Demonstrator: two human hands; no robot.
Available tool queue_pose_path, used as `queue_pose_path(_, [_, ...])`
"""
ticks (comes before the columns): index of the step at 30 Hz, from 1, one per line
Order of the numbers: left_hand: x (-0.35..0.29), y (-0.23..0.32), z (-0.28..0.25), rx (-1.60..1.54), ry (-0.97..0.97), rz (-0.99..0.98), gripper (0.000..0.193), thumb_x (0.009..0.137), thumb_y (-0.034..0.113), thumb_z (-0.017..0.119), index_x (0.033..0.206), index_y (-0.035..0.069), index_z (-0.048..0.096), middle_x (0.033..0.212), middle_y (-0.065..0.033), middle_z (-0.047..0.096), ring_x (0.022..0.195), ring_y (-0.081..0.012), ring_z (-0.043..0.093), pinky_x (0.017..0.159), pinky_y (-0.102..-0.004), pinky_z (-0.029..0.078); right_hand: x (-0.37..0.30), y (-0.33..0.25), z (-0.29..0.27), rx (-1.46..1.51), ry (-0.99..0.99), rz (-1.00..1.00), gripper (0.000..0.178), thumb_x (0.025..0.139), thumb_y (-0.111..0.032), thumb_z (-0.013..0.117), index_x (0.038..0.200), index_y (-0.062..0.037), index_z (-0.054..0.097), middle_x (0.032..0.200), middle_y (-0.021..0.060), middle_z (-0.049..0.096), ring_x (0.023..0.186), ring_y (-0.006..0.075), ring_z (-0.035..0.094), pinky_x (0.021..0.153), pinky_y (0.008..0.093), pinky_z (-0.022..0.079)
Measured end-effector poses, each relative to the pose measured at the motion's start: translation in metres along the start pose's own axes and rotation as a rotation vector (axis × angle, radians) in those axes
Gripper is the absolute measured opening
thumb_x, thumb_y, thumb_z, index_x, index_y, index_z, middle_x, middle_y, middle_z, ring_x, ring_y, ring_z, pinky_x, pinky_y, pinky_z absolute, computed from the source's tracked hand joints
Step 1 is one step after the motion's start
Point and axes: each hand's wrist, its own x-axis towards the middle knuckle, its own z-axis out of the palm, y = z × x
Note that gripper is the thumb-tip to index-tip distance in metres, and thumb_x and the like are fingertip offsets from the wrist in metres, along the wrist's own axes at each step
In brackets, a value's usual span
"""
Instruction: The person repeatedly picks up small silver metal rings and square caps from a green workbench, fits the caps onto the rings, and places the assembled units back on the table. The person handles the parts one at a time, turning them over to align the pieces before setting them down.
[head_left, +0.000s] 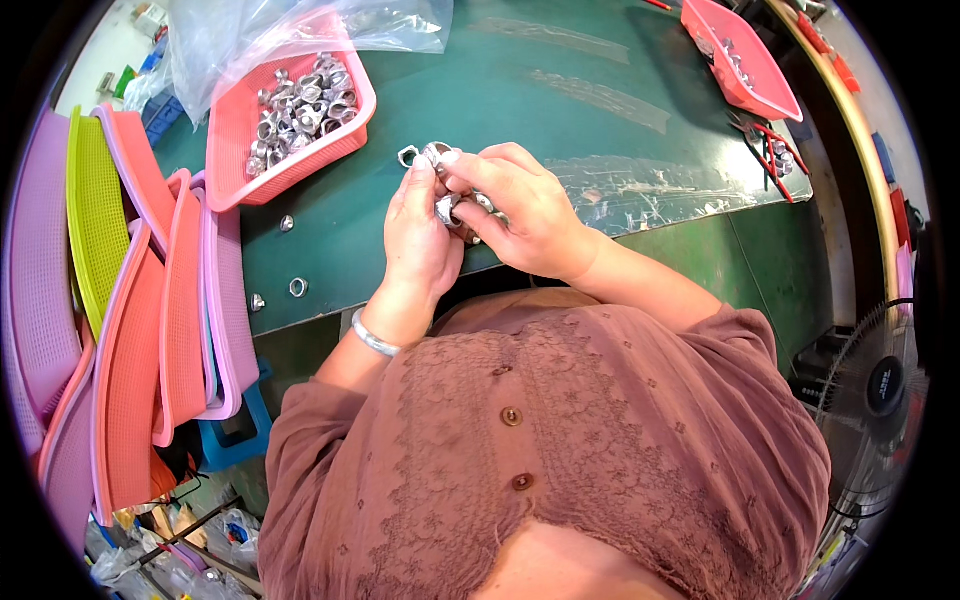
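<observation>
Silver-coloured metal rings (447, 210) between left hand (416, 225) and right hand (528, 205), near side of green table (450, 100). Both pinching rings, grip narrow. Probably light, rigid, slippery; best held by outer band. More in pink basket (336, 143), far left.

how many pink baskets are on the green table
2: the left basket, heaped with silvery metal pieces, at the picture's upper left, and the right basket at its upper right.
</observation>
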Motion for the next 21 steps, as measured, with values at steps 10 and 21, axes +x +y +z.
queue_pose_path(10, [0.0004, 0.0003, -0.003, -0.021, -0.052, 0.056, 0.032, 0.095, 0.034, 0.036, 0.092, 0.005, 0.051, 0.073, -0.0024, 0.051, 0.057, -0.0092, 0.046, 0.048, -0.0219, 0.04, 0.0011, -0.0054, -0.0091, 0.071, -0.079, 0.077, 0.066, 0.062, -0.005, 0.074, 0.121, -0.0021, 0.044, 0.095, 0.008, 0.06, 0.083, 0.0246, 0.055, 0.074, 0.0333, 0.045])
queue_pose_path(21, [-0.0012, 0.002, -0.001, -0.018, -0.071, 0.051, 0.03, 0.094, 0.032, 0.039, 0.096, 0.004, 0.052, 0.073, -0.0027, 0.052, 0.056, -0.0095, 0.047, 0.051, -0.0223, 0.042, -0.0014, -0.0051, -0.0091, 0.046, -0.07, 0.057, 0.064, 0.062, -0.005, 0.074, 0.119, -0.0026, 0.046, 0.095, 0.0071, 0.061, 0.086, 0.0265, 0.053, 0.073, 0.0344, 0.046])
